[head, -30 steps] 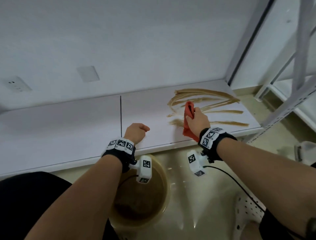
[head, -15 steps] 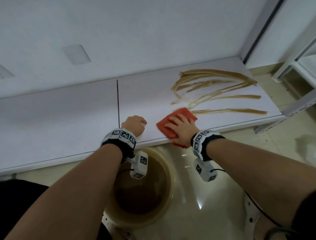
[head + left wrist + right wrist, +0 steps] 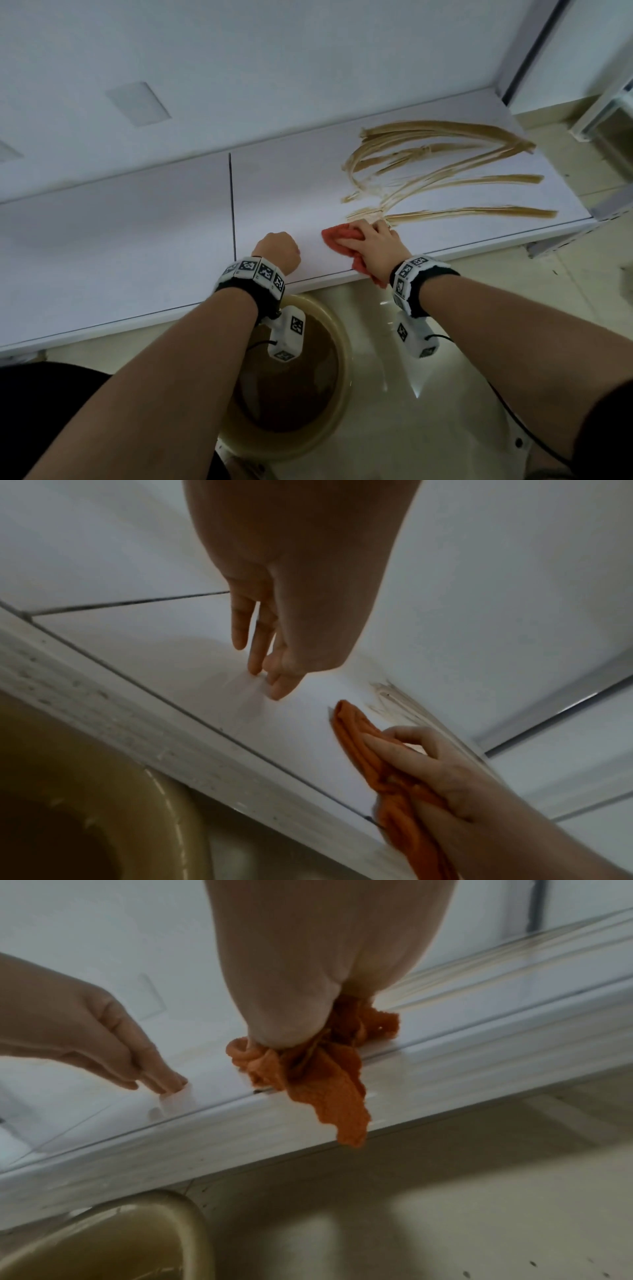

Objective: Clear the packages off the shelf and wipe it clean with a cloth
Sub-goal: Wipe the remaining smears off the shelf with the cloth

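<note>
The white shelf [image 3: 137, 222] holds no packages; brown streaks [image 3: 428, 161] smear its right part. My right hand [image 3: 373, 246] grips a bunched orange cloth [image 3: 339, 236] and presses it on the shelf near the front edge, just below the lowest streak. In the right wrist view a corner of the cloth [image 3: 325, 1091] hangs over the shelf lip. My left hand [image 3: 277, 251] is to the left of it, fingers [image 3: 260, 647] pointing down with their tips on the shelf surface, holding nothing.
A tan basin [image 3: 344, 359] of brown water stands on the floor under the shelf edge, between my arms. A grey upright post [image 3: 534, 44] bounds the shelf at the right, with another rack [image 3: 606, 113] beyond. The wall runs behind.
The right hand pulled the cloth from the streaks to the front edge, laid it flat, and now holds it bunched slightly further right. The left hand stayed in place.
</note>
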Demonstrator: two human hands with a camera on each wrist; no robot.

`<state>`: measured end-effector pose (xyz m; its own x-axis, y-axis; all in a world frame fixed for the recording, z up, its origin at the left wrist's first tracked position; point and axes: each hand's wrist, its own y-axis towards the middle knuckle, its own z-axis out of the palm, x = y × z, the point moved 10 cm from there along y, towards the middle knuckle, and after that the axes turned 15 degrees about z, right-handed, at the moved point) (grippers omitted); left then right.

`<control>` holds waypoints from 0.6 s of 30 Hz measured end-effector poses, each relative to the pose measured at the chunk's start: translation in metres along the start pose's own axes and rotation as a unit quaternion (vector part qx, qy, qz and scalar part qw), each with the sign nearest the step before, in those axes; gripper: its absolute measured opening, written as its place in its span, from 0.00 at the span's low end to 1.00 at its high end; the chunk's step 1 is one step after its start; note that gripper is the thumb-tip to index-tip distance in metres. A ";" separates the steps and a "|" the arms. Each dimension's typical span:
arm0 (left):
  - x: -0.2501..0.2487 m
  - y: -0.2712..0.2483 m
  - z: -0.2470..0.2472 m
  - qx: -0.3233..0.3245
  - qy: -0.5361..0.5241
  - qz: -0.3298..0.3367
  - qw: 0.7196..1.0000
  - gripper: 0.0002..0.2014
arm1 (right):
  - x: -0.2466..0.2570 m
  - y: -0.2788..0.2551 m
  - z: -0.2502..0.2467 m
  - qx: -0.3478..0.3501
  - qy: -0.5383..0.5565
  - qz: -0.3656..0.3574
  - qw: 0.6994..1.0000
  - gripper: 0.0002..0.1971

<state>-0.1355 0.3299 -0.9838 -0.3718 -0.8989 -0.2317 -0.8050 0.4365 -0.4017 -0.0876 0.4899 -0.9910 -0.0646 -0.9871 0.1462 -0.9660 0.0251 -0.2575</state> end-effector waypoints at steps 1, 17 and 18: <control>-0.001 0.001 0.001 0.007 0.003 -0.002 1.000 0.16 | -0.010 -0.001 -0.001 0.000 0.022 0.017 1.000 0.26; 0.005 0.017 0.008 0.028 0.037 0.000 0.999 0.10 | -0.020 0.011 0.000 0.013 0.028 0.111 0.993 0.30; 0.005 0.017 0.007 0.027 0.044 0.000 0.999 0.11 | -0.003 0.013 0.001 0.018 0.027 0.083 0.996 0.31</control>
<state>-0.1477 0.3330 -0.9984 -0.4131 -0.8975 -0.1545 -0.7796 0.4362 -0.4493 -0.0997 0.4930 -0.9958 -0.2368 -0.9599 0.1502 -0.9313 0.1802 -0.3166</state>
